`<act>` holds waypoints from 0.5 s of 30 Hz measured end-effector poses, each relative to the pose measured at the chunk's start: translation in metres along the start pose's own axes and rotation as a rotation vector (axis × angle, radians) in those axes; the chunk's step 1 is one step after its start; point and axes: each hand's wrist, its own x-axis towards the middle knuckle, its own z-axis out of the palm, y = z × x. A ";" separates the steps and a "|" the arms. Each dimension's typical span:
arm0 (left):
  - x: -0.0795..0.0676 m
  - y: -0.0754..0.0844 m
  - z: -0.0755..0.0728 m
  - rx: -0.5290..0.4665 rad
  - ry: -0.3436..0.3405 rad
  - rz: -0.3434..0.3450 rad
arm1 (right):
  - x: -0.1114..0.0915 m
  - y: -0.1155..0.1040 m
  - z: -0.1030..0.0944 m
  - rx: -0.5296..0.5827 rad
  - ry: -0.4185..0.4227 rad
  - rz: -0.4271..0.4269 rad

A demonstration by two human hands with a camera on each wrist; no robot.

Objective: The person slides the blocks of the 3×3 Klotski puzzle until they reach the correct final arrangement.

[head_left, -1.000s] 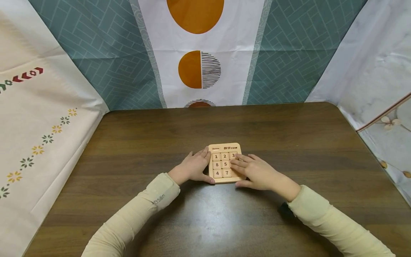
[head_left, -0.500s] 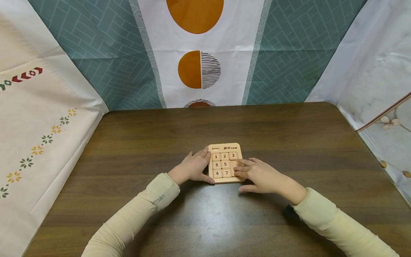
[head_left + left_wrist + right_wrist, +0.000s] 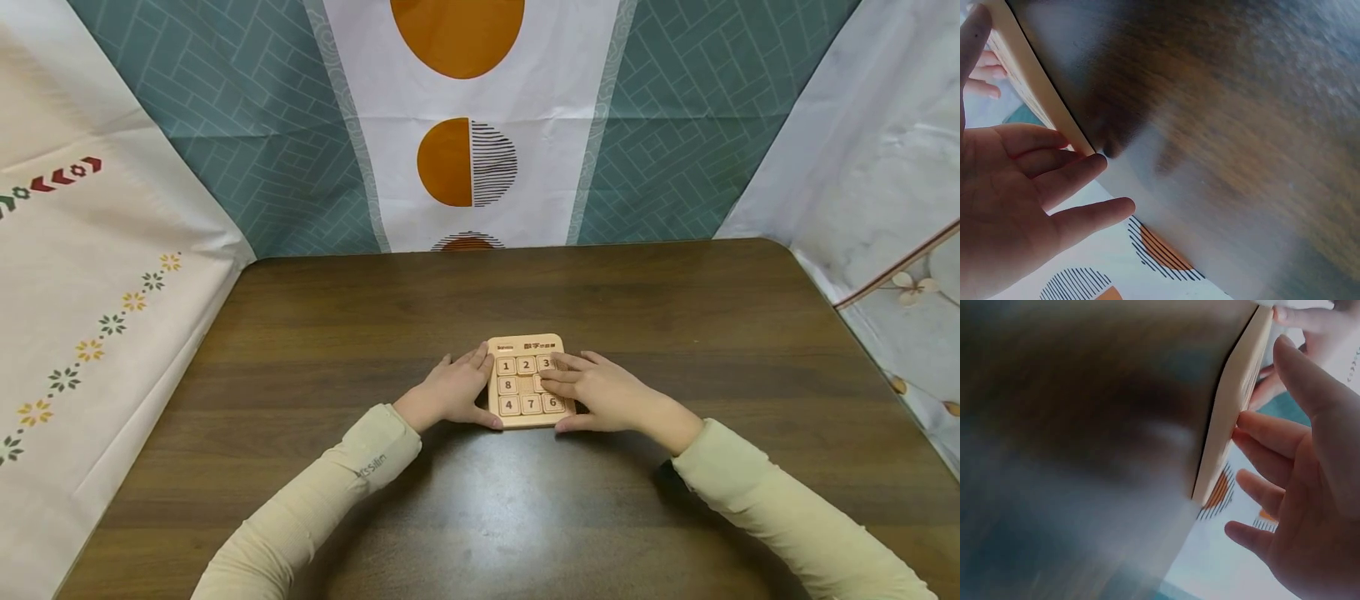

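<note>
A light wooden number slide puzzle [image 3: 534,422] lies flat in the middle of the table in the head view. Along its left side rests my left hand [image 3: 452,390], fingers straight and thumb at the near left corner. My right hand [image 3: 609,397] reaches over the right side, its extended fingertips touching a tile in the middle row whose number they hide. The centre slot shows bare wood beside the 8 tile [image 3: 507,385]. In the left wrist view, fingertips touch the board's edge [image 3: 1054,94]. The right wrist view has two fingertips at the board's top face.
The brown wooden table [image 3: 360,308] surrounds the puzzle. A patterned cloth [image 3: 300,167] hangs behind its far edge. White cloths hang at the left and right. A dark object [image 3: 670,477] shows under the right cuff.
My right fingers moved down and right, then back up over the right column. The 5 tile's centre place is now bare, and a tile sits right of it. The left hand stayed put.
</note>
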 end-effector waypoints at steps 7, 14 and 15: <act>0.001 -0.001 0.001 0.001 0.003 0.007 | -0.011 0.002 -0.001 0.032 0.022 -0.018; 0.002 0.000 0.001 0.009 0.000 0.007 | -0.007 -0.011 0.002 0.059 0.019 -0.126; 0.002 0.000 0.001 0.009 0.000 0.007 | -0.006 -0.012 0.002 0.052 0.020 -0.135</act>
